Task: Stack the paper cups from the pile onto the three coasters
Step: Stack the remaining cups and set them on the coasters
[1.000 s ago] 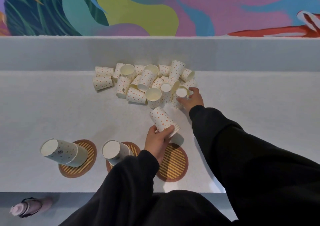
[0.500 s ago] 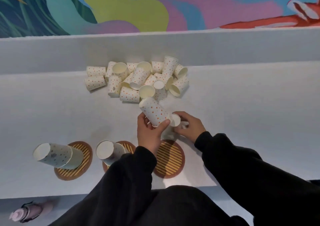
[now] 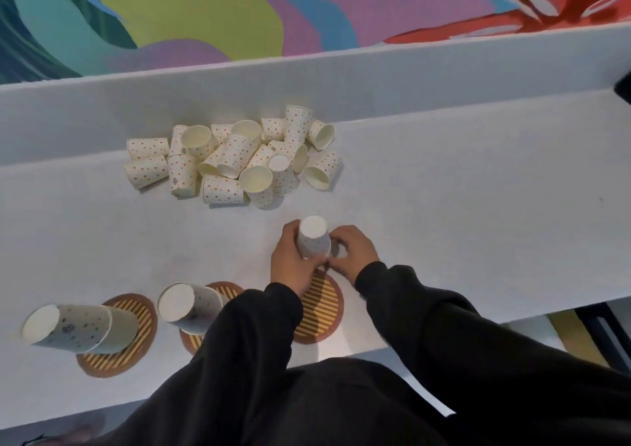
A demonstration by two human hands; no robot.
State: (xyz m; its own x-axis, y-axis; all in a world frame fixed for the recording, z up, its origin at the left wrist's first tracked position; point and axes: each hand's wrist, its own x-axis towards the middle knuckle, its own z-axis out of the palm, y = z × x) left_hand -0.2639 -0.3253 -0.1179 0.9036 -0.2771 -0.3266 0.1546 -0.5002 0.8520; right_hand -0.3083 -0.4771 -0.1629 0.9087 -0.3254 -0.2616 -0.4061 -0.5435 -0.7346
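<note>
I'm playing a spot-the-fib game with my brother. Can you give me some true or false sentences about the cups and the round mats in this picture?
1. There are three round striped mats on the table. True: left mat, middle mat, right mat.
2. The left mat has no cups on it. False: a cup stack stands on it.
3. Both hands are around one upside-down cup. True: the left hand and right hand meet at the held cup.
4. The cup pile is nearer the person than the mats. False: it lies farther back, toward the wall.
5. The cups are plain red. False: they are pale with small dots.
</note>
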